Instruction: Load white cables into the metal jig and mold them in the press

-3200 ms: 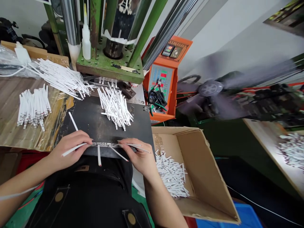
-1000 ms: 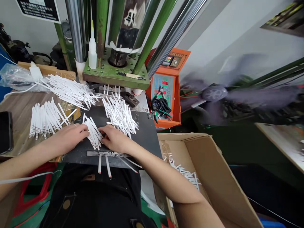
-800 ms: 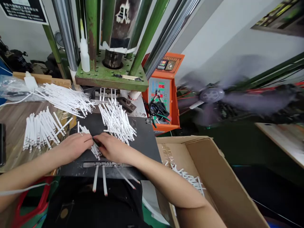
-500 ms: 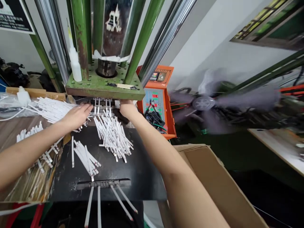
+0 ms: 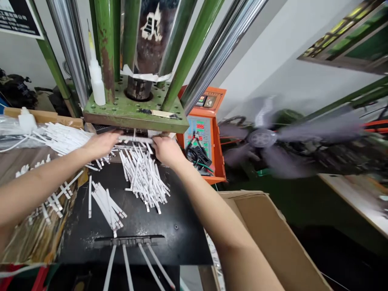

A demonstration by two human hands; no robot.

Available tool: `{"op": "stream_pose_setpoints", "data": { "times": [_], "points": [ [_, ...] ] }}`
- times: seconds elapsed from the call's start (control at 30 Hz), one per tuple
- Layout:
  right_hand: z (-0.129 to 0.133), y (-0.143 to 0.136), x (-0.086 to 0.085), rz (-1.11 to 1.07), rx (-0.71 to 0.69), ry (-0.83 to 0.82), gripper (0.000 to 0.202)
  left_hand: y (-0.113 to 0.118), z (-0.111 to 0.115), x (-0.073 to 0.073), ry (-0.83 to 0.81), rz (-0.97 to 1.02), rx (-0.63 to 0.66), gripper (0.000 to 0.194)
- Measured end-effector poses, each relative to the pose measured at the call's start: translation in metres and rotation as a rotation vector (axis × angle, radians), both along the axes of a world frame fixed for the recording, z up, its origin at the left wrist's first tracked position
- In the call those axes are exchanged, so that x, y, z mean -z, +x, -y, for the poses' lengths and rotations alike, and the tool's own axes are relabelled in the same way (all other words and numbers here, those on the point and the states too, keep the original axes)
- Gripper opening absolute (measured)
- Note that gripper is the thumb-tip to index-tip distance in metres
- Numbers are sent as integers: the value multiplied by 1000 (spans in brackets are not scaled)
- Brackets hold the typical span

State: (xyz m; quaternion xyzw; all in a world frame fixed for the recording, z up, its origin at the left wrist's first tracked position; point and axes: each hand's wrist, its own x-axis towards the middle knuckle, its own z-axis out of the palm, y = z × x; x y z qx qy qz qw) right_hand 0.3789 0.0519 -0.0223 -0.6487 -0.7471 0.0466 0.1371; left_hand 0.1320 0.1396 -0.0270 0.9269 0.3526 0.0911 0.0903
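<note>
A narrow light-coloured bar spans the gap between my hands, just in front of the green press plate. My left hand closes on the bar's left end, its fingertips partly under the plate edge. At the other end, my right hand grips the bar with curled fingers. A few white strips hang at the bar. Below it lies a heap of white strips on the black work plate. Nearer to me, a slotted dark bar holds several white strips pointing towards me.
A smaller bunch of strips lies left of the heap, with more strips behind my left forearm. A white needle-tip bottle stands on the press. To the right are an orange control box, a spinning fan and a cardboard box.
Both hands have come back from under the press plate, and the bar now shows between them. My right hand has come more into view. The camera view has shifted slightly.
</note>
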Motion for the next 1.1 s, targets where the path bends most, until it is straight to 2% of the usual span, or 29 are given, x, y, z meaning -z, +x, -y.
{"op": "stream_pose_setpoints", "data": {
  "times": [0.03,0.13,0.23,0.27,0.3,0.33,0.4,0.43,0.47,0.5,0.57,0.63,0.67,0.73,0.8,0.83,0.87,0.93,1.03,1.1],
  "points": [
    [25,1,-5,-36,-69,16,20,0,19,2,9,3,32,36],
    [97,-6,-13,-227,-294,105,33,4,88,7,-52,24,234,33],
    [152,-22,-1,-306,-464,148,25,12,149,10,-136,-20,386,25],
    [166,-24,6,-319,-468,188,29,14,163,11,-149,-41,405,21],
    [176,-24,12,-346,-408,261,37,15,173,13,-162,-59,410,19],
    [182,-22,16,-391,-274,355,46,15,179,14,-172,-73,408,17],
    [181,-13,15,-493,90,505,59,14,185,17,-164,-97,391,15],
    [173,-8,10,-528,234,518,60,12,186,18,-153,-110,383,13],
    [160,-4,3,-549,305,469,58,11,186,20,-143,-123,379,13],
    [145,-2,-5,-556,298,371,51,10,187,20,-132,-135,374,13],
    [112,-3,-19,-527,167,123,33,8,188,21,-125,-143,347,18],
    [91,-11,-25,-432,162,-4,23,7,189,19,-143,-132,290,21],
    [90,-17,-25,-388,165,-27,23,6,190,18,-151,-123,261,20],
    [104,-32,-18,-342,61,-65,29,5,193,17,-143,-109,233,14],
    [135,-46,-8,-317,-144,-128,25,6,195,18,-99,-102,250,10],
    [153,-50,-2,-302,-193,-132,19,7,197,19,-72,-98,267,9],
    [171,-51,4,-294,-174,-98,12,9,198,21,-47,-95,288,9],
    [204,-40,16,-343,55,70,14,13,198,25,-4,-91,337,10],
    [249,6,36,-557,539,371,22,8,191,21,19,-99,363,12],
    [272,37,51,-603,702,401,27,-8,182,11,5,-118,295,16]
  ]
}}
